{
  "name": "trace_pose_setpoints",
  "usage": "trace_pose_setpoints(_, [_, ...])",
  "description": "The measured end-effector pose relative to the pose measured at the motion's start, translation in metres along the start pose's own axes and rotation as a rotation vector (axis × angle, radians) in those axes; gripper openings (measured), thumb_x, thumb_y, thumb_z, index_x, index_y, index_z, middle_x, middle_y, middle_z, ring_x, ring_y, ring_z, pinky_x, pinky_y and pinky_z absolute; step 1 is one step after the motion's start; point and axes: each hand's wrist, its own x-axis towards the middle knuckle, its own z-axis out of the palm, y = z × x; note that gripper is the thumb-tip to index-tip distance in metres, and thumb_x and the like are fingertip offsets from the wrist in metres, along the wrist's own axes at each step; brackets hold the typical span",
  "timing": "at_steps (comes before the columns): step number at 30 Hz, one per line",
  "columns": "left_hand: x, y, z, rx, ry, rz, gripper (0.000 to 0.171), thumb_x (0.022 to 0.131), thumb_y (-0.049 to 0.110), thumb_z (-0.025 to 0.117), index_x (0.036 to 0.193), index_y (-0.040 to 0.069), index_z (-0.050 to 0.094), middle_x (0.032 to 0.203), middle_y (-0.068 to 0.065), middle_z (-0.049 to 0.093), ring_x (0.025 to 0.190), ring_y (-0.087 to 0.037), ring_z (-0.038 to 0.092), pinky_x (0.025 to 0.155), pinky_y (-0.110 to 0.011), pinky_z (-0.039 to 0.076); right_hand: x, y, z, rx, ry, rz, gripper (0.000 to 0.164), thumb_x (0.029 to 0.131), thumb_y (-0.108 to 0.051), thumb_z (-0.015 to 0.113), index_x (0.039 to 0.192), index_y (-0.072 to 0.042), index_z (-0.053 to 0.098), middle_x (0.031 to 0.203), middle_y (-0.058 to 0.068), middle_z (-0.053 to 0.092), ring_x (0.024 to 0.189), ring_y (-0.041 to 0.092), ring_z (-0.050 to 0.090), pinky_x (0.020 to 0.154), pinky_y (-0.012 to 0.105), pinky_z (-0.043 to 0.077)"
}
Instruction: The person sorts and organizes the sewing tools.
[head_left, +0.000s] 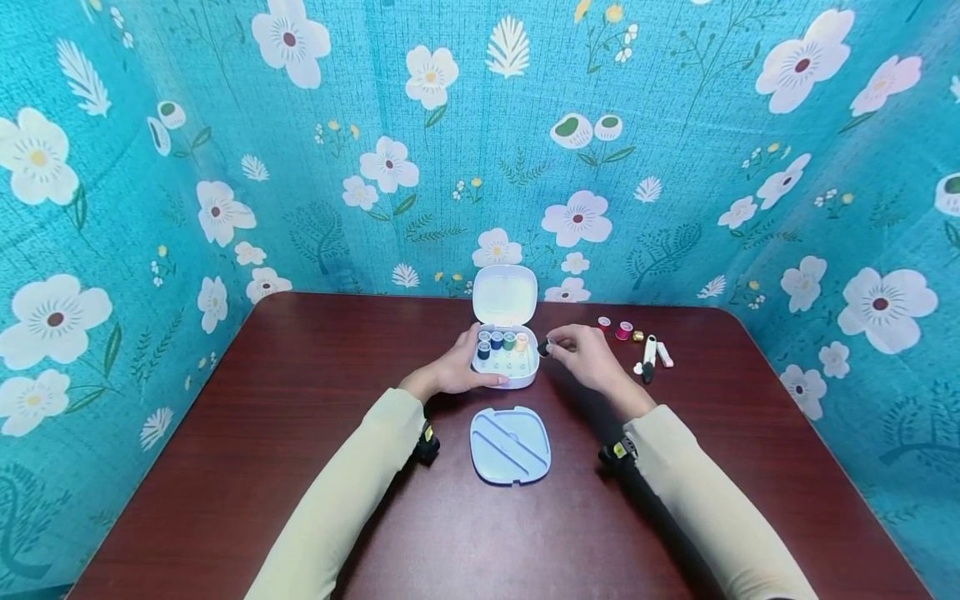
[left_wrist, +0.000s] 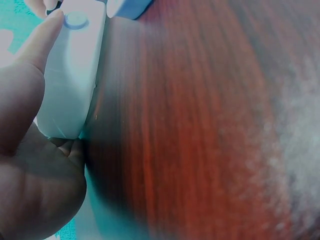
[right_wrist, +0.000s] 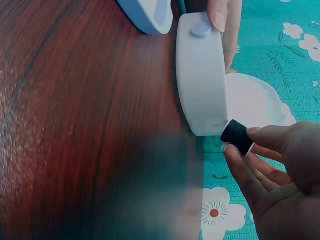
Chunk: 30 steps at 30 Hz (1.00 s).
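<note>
A white sewing box [head_left: 517, 382] stands on the table with its lid [head_left: 505, 293] raised at the back. Several thread spools [head_left: 509, 341] in dark, blue, green and peach sit in it, most of them along the back row. My left hand [head_left: 452, 368] grips the box from the left, its thumb lying along the front wall. In the right wrist view, my right hand [right_wrist: 295, 167] pinches a black thread spool [right_wrist: 237, 137] between thumb and fingertips, close beside the right end of the box.
In front of the box lies a light-blue divided tray [head_left: 510, 446]. To the right are a pink spool [head_left: 624, 331], a red spool [head_left: 603, 322], a small gold piece [head_left: 637, 336], a white tool with a dark end [head_left: 650, 350] and a small white bar [head_left: 664, 355]. A flowered curtain [head_left: 450, 183] stands behind.
</note>
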Motion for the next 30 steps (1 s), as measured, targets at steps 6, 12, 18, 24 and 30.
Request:
trace_pose_setpoints(6, [0.0,0.0,-0.002,-0.008,-0.002,0.009,0.125,0.084,0.052,0.081,0.164,0.01,-0.005,0.164,-0.017,0.016,0.145,-0.028,0.028,0.12,-0.046,0.026,0.002,-0.003,0.003,0.002,0.009,0.002,0.025,0.097,-0.008,0.07,0.119,0.005,0.071,0.11,0.02,0.074,0.098,0.032,0.072,0.09,0.047,0.057])
trace_pose_setpoints(12, [0.0,0.0,-0.002,-0.018,0.002,0.025,0.122,0.084,0.05,0.082,0.163,0.011,-0.002,0.16,-0.016,0.022,0.142,-0.028,0.032,0.119,-0.047,0.029,0.005,-0.007,0.006,0.009,0.025,-0.014,0.024,0.096,-0.008,0.072,0.116,0.005,0.072,0.107,0.019,0.074,0.096,0.031,0.072,0.089,0.047,0.057])
trace_pose_setpoints(18, [0.0,-0.001,-0.001,-0.017,0.002,0.019,0.123,0.084,0.05,0.082,0.164,0.011,-0.003,0.16,-0.017,0.021,0.142,-0.028,0.032,0.119,-0.046,0.028,0.007,-0.011,0.009,0.017,0.024,-0.018,0.023,0.096,-0.007,0.072,0.116,0.004,0.073,0.108,0.019,0.074,0.095,0.031,0.072,0.089,0.046,0.057])
trace_pose_setpoints(24, [0.001,-0.001,-0.001,-0.006,-0.002,0.011,0.125,0.085,0.051,0.081,0.164,0.01,-0.007,0.164,-0.017,0.015,0.147,-0.028,0.027,0.12,-0.045,0.026,0.009,-0.016,0.013,0.033,0.0,-0.031,0.024,0.096,-0.005,0.072,0.117,0.005,0.072,0.11,0.02,0.074,0.096,0.031,0.073,0.088,0.047,0.058])
trace_pose_setpoints(30, [0.001,0.0,-0.002,-0.025,0.003,0.043,0.121,0.085,0.048,0.082,0.164,0.01,-0.002,0.16,-0.018,0.022,0.144,-0.029,0.031,0.119,-0.047,0.029,0.015,-0.02,0.019,0.016,-0.006,-0.061,0.025,0.095,-0.005,0.072,0.117,0.005,0.073,0.111,0.02,0.073,0.095,0.031,0.072,0.087,0.046,0.058])
